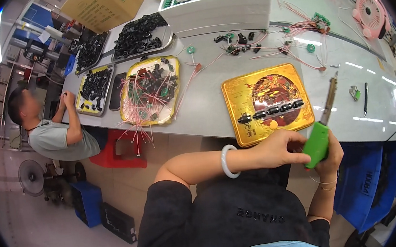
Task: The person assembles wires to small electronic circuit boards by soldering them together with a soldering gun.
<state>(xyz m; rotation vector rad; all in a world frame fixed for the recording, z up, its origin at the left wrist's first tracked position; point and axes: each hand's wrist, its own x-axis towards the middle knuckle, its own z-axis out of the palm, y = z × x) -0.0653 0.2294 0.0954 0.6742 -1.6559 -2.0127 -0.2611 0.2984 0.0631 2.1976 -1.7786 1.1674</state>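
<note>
My right hand [331,156] grips the green handle of a soldering iron [321,128], whose metal shaft points up and away over the grey table [205,99]. My left hand [276,148], with a white bangle on the wrist, reaches across and touches the green handle with thumb and fingers. Just beyond both hands lies a gold tin lid [266,102] with a row of small black parts [271,111] lined up on it.
A yellow tray [151,91] holds black parts with pink wires. Trays of black parts [93,88] sit further left, white stacked trays [217,2] at the back, loose wired parts [257,44], tweezers [365,99], a pink fan [371,14]. Another person [48,128] sits left.
</note>
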